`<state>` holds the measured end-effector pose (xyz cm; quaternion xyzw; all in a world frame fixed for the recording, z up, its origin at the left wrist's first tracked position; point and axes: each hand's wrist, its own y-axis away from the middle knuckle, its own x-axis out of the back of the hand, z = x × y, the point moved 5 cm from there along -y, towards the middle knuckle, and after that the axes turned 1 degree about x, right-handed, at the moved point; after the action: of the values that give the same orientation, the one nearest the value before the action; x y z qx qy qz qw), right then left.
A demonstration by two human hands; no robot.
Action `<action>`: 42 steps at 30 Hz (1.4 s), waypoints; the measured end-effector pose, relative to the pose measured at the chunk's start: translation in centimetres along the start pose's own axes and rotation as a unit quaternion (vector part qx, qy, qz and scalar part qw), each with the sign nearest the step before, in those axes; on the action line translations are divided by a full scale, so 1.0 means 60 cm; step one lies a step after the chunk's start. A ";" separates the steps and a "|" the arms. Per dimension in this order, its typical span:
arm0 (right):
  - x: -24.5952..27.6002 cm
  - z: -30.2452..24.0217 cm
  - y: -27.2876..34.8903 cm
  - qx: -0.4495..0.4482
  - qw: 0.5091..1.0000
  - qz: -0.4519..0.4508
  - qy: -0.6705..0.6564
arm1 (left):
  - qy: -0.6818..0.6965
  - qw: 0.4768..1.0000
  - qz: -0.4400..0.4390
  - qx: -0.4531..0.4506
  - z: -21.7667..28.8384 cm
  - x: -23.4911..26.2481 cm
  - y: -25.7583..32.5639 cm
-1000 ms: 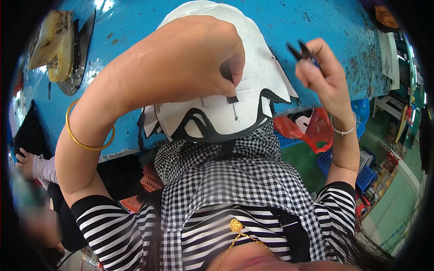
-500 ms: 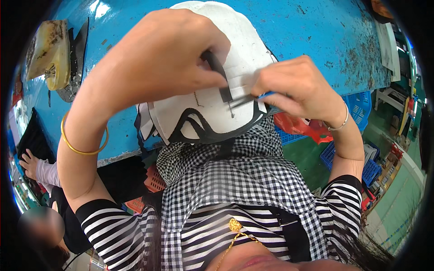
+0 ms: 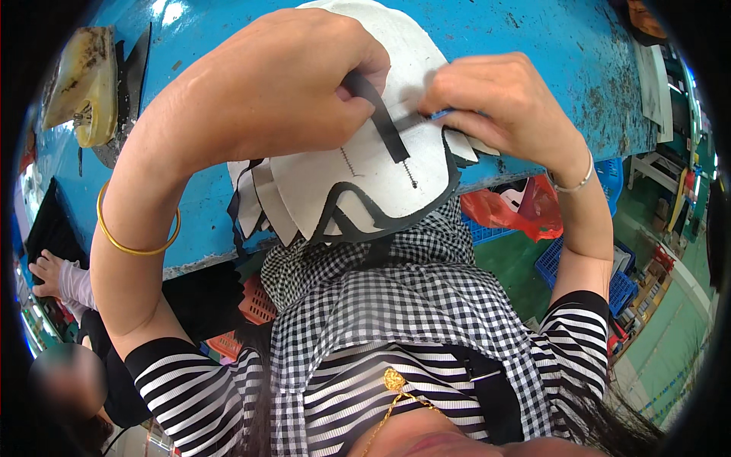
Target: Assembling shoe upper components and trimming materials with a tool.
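Observation:
A stack of white fabric pieces with black edging lies at the table's near edge, its front part hanging over toward my lap. Two short dark stitch lines run on the top piece. My left hand is closed on a flat black strip, pinched between thumb and fingers. The strip's free end reaches one of the stitch lines. To the right, my right hand is closed round a slim tool with some blue on it. Its dark tip is blurred and lies across the white piece, near the strip; its exact kind does not show.
A stained yellowish block stands at the table's left side. Right of my lap are a red plastic bag and blue crates. Another person's hand rests at the far left. The blue table spreads beyond the stack.
My right hand has moved up and away from the stitch line with the tool. The top white piece has shifted and tilted; the strip's free end has swung slightly right.

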<state>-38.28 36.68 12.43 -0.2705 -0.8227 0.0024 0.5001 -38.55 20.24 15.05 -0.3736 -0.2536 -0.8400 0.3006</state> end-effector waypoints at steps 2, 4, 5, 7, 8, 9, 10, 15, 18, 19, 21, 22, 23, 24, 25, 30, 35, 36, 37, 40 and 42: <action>0.005 0.000 -0.010 0.021 0.997 0.040 0.067 | 0.010 1.000 0.012 -0.005 0.003 0.001 0.004; 0.003 -0.001 -0.007 0.006 0.996 0.016 0.082 | 0.014 1.000 0.016 0.006 0.003 0.002 0.007; 0.002 -0.001 -0.005 -0.009 0.995 -0.009 0.098 | 0.014 1.000 0.016 0.006 0.001 0.001 0.008; 0.021 0.003 -0.002 -0.047 0.997 -0.003 0.054 | 0.012 1.000 0.021 -0.015 -0.004 0.001 0.013; 0.026 0.010 -0.001 -0.087 0.996 0.003 0.012 | 0.012 1.000 0.021 -0.012 -0.008 0.002 0.016; 0.026 0.011 0.000 -0.089 0.996 0.003 0.013 | 0.010 1.000 0.018 -0.018 -0.008 0.003 0.015; 0.023 0.013 -0.002 -0.084 0.996 -0.006 0.015 | 0.009 1.000 0.015 -0.023 -0.009 0.004 0.014; 0.005 0.011 -0.026 -0.090 0.994 -0.062 0.013 | 0.029 0.999 -0.013 -0.010 -0.013 0.005 0.012; 0.006 0.008 -0.030 -0.083 0.994 -0.067 0.026 | 0.058 0.998 0.017 -0.031 -0.028 -0.001 0.021; 0.016 0.001 -0.028 -0.099 0.995 -0.031 -0.012 | 0.088 0.993 0.053 -0.060 -0.035 -0.001 0.026; 0.031 -0.019 -0.025 -0.111 0.992 0.004 -0.053 | 0.120 0.990 0.059 -0.056 -0.050 0.000 0.033; 0.032 -0.033 -0.022 -0.101 0.995 -0.017 0.000 | 0.153 0.985 0.062 -0.054 -0.058 -0.002 0.038; 0.030 -0.048 -0.021 -0.090 0.994 -0.036 0.052 | 0.153 0.985 0.064 -0.050 -0.066 -0.005 0.044; 0.020 -0.077 -0.019 -0.056 0.996 0.009 0.072 | 0.244 0.967 0.067 -0.031 -0.073 -0.006 0.046; 0.009 -0.100 -0.024 -0.028 0.996 0.000 0.086 | 0.331 0.941 0.071 -0.007 -0.081 -0.008 0.054; -0.051 -0.146 -0.031 -0.032 0.976 -0.022 0.216 | 0.394 0.894 0.196 0.080 -0.121 0.040 0.144; -0.035 -0.105 -0.032 -0.078 0.987 0.071 0.120 | 0.200 0.907 0.358 0.096 -0.154 0.124 0.197; -0.022 -0.072 -0.028 -0.185 0.977 0.096 -0.036 | 0.126 0.942 0.304 0.065 -0.143 0.128 0.196; -0.003 -0.046 -0.023 -0.266 0.935 0.161 -0.174 | 0.050 0.967 0.249 0.036 -0.116 0.126 0.189; 0.043 0.016 0.077 -0.304 0.746 0.314 -0.503 | 0.160 0.972 0.172 0.021 -0.067 0.085 0.150; 0.059 0.077 0.195 -0.395 0.741 0.395 -0.373 | 0.220 0.971 0.093 0.024 -0.054 0.046 0.109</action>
<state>-38.16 49.50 9.83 -0.7218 -0.6903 -0.0253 -0.0437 -37.08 12.75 16.61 -0.1944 -0.1653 -0.8635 0.4349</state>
